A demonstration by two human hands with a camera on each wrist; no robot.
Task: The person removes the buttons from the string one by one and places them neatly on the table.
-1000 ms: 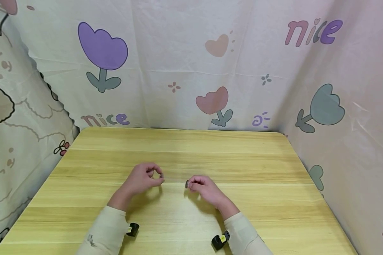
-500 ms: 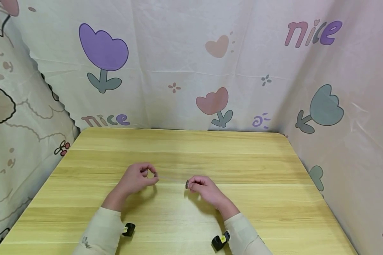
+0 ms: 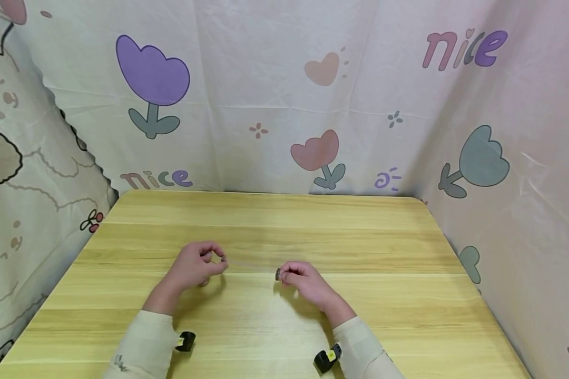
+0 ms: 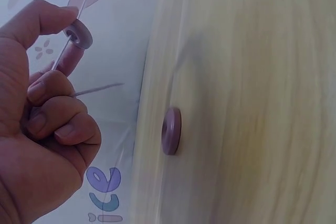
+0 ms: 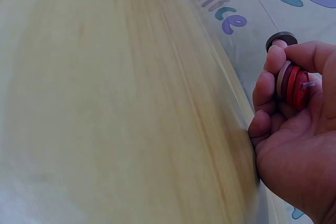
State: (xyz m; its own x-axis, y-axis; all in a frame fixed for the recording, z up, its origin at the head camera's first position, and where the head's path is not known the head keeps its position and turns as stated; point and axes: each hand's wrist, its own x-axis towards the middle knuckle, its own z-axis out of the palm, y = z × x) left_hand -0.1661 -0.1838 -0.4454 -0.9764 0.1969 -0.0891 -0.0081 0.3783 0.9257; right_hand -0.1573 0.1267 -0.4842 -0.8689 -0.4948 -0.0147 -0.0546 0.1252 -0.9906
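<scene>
My left hand (image 3: pixel 194 266) pinches a grey ring-shaped bead (image 4: pixel 83 35) between thumb and index finger. A thin pale string (image 4: pixel 61 60) passes through its hole; the other left fingers curl toward the palm. A brownish round bead (image 4: pixel 172 131) shows below this hand in the left wrist view; whether it hangs or rests on the table I cannot tell. My right hand (image 3: pixel 308 281) holds a stack of red and dark round beads (image 5: pixel 298 90), with a dark ring-shaped bead (image 5: pixel 289 36) at its fingertips. Between the hands the string runs taut and faint.
Both hands are above a light wooden table (image 3: pixel 360 237). Behind it and at its sides hangs a printed cloth (image 3: pixel 246 63) with flowers and letters. Black wrist devices (image 3: pixel 326 359) are strapped at the cream sleeves (image 3: pixel 144 342).
My left hand has moved left, away from the right hand, with the grey bead in its pinch. The gap between the hands is wider, with string showing across it. My right hand has stayed still.
</scene>
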